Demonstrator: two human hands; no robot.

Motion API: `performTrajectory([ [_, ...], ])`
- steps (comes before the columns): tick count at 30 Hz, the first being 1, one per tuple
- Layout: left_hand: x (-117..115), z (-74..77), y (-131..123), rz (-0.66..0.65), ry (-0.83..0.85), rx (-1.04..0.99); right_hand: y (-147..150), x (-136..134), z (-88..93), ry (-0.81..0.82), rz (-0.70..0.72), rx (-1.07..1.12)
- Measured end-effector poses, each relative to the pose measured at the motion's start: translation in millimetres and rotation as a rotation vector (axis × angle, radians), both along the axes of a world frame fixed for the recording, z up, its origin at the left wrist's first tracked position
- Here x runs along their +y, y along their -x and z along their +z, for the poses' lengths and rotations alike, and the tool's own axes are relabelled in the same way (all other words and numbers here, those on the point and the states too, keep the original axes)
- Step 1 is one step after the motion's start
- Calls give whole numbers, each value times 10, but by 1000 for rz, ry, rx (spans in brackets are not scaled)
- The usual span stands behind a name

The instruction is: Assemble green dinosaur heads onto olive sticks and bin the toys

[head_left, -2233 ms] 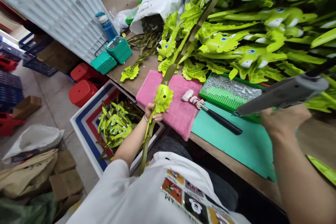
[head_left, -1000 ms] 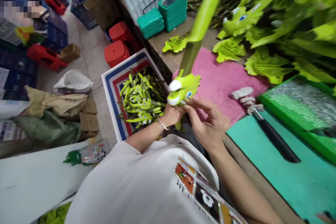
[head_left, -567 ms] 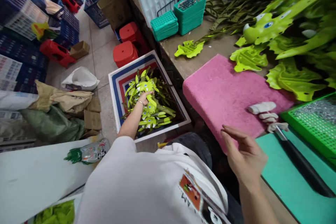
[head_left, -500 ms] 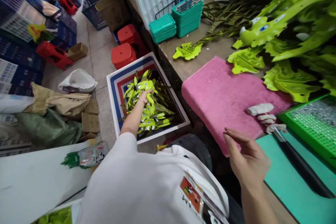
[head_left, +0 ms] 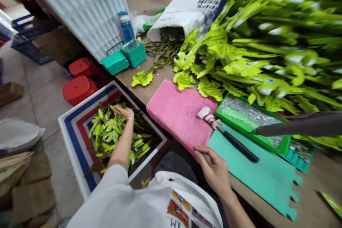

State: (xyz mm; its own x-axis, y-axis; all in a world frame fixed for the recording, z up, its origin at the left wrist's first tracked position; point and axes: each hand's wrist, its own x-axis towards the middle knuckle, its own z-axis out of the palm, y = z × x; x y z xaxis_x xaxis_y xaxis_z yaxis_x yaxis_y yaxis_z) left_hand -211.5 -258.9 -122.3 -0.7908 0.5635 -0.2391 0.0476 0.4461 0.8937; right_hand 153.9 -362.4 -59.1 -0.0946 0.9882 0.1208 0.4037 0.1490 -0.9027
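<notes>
My left hand (head_left: 125, 112) is stretched out, fingers open and empty, over a striped box (head_left: 70, 133) of yellow-green dragon-like head pieces (head_left: 108, 131) with dark strips. Beside the front edge of a pink pad (head_left: 181, 110), my right hand (head_left: 213, 171) is loosely curled. Its thumb and forefinger tips come together, and I see nothing between them. A tool with a black handle (head_left: 240, 146) and a wrapped end lies across the pad's edge and a teal mat (head_left: 264, 174).
A big heap of yellow-green pieces (head_left: 267, 60) covers the bench's back right. In front sits a green tray (head_left: 251, 124) of small metal parts, with a dark rod (head_left: 301, 124) reaching over it. Teal baskets (head_left: 133, 54) stand at the back left. Red stools (head_left: 80, 89) adjoin the box.
My view has swung right toward the bench. The left hand, earlier down on the pieces with a dragon-like head at its fingers, is now raised and opened. The right hand stays beside the pad.
</notes>
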Motion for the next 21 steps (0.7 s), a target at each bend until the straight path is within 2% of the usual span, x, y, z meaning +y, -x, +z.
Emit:
performTrajectory([
  [2, 208, 195, -133, 75, -86, 179, -6, 3, 51, 1, 12, 9],
  [3, 339, 298, -228, 33, -140, 288, -8, 9, 73, -6, 18, 7],
  [4, 486, 402, -336, -57, -196, 412, -12, 16, 92, -21, 25, 0],
  [5, 646, 504, -448, -204, -250, 539, -22, 21, 108, -42, 38, -12],
  [6, 814, 602, -551, -439, -258, 633, -39, 24, 120, -67, 53, -23],
  [7, 986, 692, -635, -558, -247, 655, -67, 22, 127, -91, 67, -30],
  [8, 1156, 773, -690, -605, -232, 670, -107, 15, 127, -110, 78, -34],
  [10, 1466, 905, -700, -590, -143, 715, -221, -14, 106, -118, 84, -44],
  [12, 1713, 997, -602, -524, 122, 767, -359, -55, 64, -85, 80, -70],
  [15, 1957, 1079, -402, -519, 348, 710, -528, -112, 2, -54, 38, -112],
  [18, 2052, 1145, -289, -532, 435, 676, -597, -117, -4, -82, -31, -129],
  [21, 1977, 1252, -265, -539, 465, 677, -621, -73, 50, -110, -43, -138],
])
